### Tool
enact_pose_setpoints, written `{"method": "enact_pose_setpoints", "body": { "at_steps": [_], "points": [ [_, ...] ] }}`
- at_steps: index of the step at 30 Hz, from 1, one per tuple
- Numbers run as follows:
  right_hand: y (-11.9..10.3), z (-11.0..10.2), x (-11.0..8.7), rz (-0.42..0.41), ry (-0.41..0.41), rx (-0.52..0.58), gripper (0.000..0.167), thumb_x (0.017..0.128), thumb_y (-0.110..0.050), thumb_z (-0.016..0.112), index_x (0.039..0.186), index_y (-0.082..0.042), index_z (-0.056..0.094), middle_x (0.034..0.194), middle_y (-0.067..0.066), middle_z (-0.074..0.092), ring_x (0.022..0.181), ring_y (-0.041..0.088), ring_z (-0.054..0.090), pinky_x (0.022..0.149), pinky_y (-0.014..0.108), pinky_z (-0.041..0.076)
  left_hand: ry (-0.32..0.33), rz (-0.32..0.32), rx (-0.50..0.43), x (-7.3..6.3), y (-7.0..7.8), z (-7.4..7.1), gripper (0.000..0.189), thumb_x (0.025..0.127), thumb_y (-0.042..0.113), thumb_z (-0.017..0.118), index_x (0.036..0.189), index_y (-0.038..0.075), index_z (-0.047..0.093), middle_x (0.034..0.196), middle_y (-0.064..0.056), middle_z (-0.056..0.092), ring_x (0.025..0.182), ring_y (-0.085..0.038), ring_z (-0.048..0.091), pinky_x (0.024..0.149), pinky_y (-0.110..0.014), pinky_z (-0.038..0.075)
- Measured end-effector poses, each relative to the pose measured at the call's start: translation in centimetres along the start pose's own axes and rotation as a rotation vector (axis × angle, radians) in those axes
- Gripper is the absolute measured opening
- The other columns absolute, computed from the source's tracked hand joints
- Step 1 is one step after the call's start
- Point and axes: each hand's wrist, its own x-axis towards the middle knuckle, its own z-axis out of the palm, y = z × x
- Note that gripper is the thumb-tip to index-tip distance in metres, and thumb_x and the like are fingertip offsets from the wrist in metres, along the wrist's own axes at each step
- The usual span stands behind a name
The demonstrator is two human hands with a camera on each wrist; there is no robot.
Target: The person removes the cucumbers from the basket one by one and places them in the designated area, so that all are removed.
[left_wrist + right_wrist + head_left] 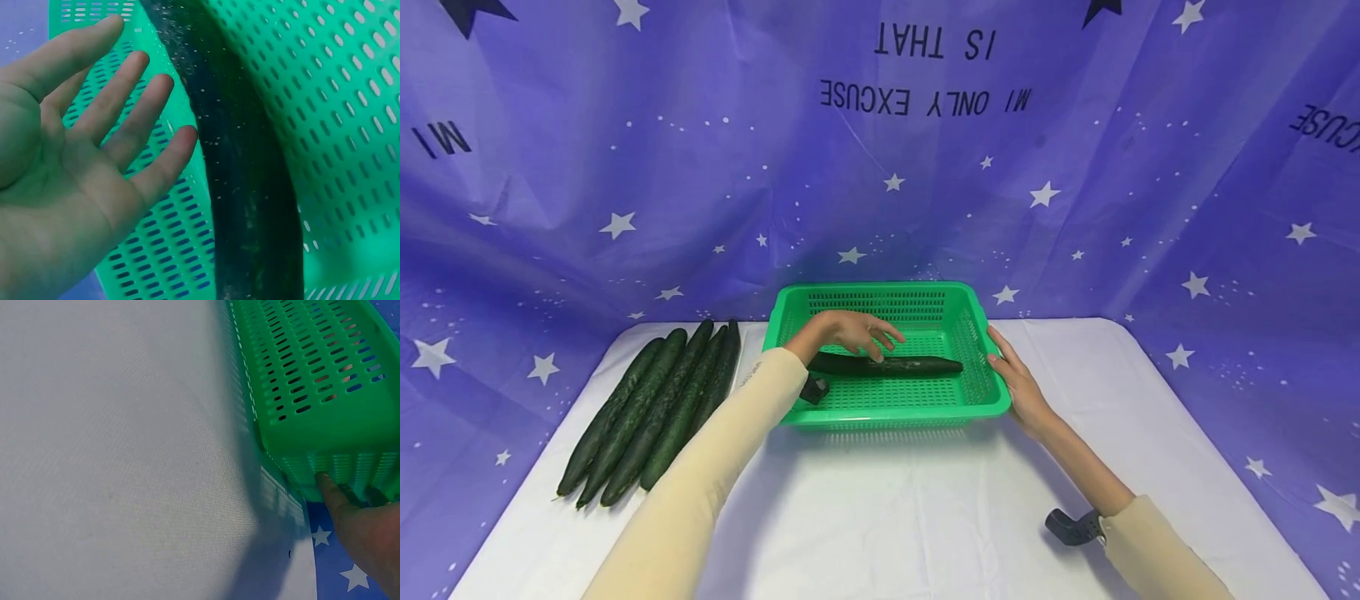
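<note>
A dark green cucumber (917, 367) lies lengthwise in a green plastic basket (895, 412). My left hand (857, 333) is over the basket, its fingers spread and loosely bent, with nothing in its grip. In the left wrist view the little finger's tip overlaps the edge of the cucumber (244, 162), and the palm shows bare. At the basket's right end, my right hand (1022, 387) holds the rim and side wall. From the right wrist view, a digit of the right hand (369, 537) presses the outer wall of the basket (331, 434) below the rim.
Several more cucumbers (640, 417) lie side by side on the white tabletop (880, 517), left of the basket. A purple star-printed cloth (880, 192) hangs behind and along both sides. Black wrist devices (1072, 527) sit on both forearms.
</note>
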Motion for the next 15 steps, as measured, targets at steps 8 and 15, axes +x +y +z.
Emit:
{"method": "enact_pose_setpoints", "body": {
  "at_steps": [8,15],
  "points": [
    [0.0,0.0,0.1,0.003,0.009,-0.002,0.062,0.110,-0.030,0.036,0.163,-0.025,0.004,0.164,0.012,0.012,0.136,0.043,0.037,0.097,0.034,0.049,0.023,-0.032,0.086,1.2,-1.0,0.7,0.061,0.100,0.008,0.062,0.155,0.020,0.040,0.154,-0.010,0.040,0.144,-0.031,0.031,0.114,-0.054,0.026],
    [0.1,0.1,0.1,0.006,0.007,0.000,0.061,0.111,-0.030,0.036,0.163,-0.025,0.004,0.164,0.012,0.011,0.138,0.045,0.032,0.097,0.033,0.049,0.044,-0.062,0.140,2.0,-1.7,1.2,0.059,0.098,0.004,0.064,0.151,0.023,0.047,0.154,-0.014,0.038,0.144,-0.032,0.031,0.112,-0.054,0.030]
  ]
}}
